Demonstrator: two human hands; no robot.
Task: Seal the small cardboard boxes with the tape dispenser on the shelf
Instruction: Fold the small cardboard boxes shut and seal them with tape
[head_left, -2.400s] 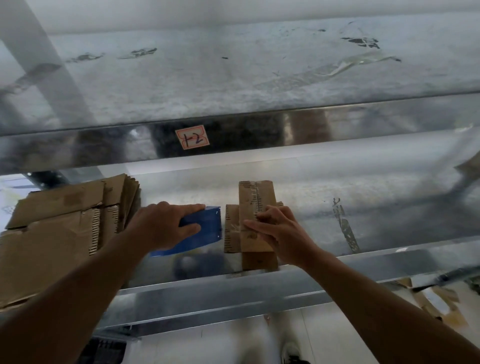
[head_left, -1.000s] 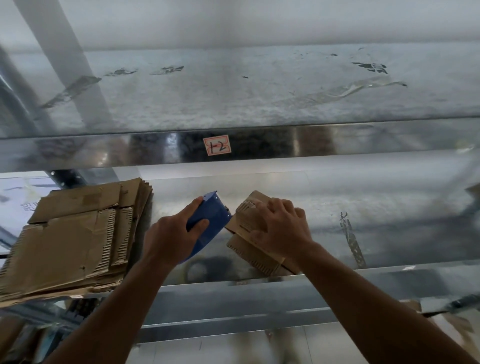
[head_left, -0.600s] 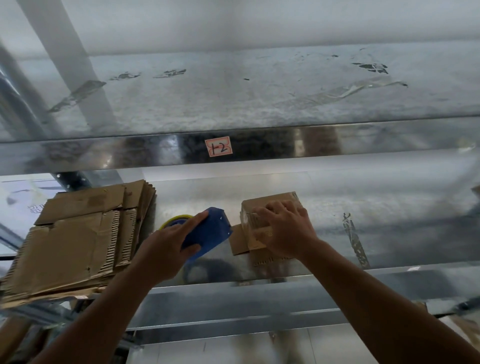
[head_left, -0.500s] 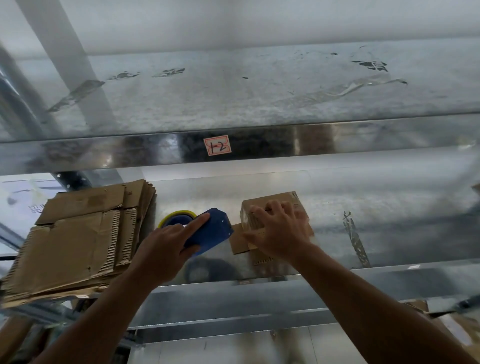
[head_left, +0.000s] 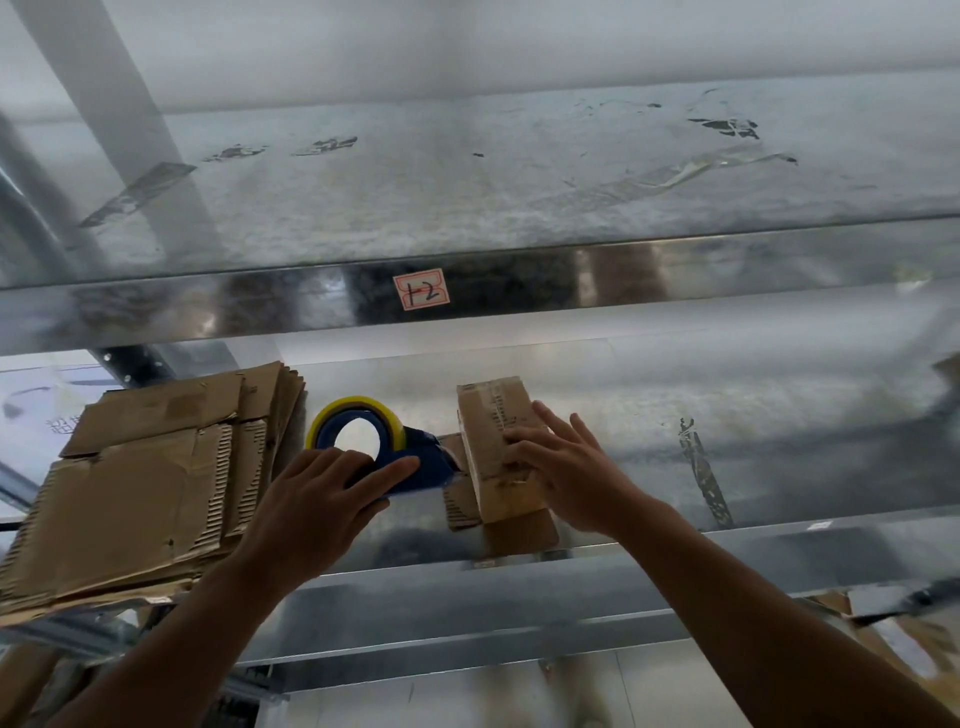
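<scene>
A small brown cardboard box stands on the metal shelf, with loose flaps showing at its left and near sides. My right hand presses flat on the box's right side and top, fingers spread. A blue tape dispenser with a yellow-edged tape roll lies just left of the box, its front end touching the box's left side. My left hand grips the dispenser from behind.
A stack of flattened cardboard boxes lies on the shelf to the left. Another metal shelf runs above, with a red-bordered label on its front edge. Tape scraps stick to the shelf at the right. Cardboard pieces lie below right.
The box was turned from tilted to standing under my right hand. My left hand swung the dispenser round until its roll shows and its front meets the box's left side.
</scene>
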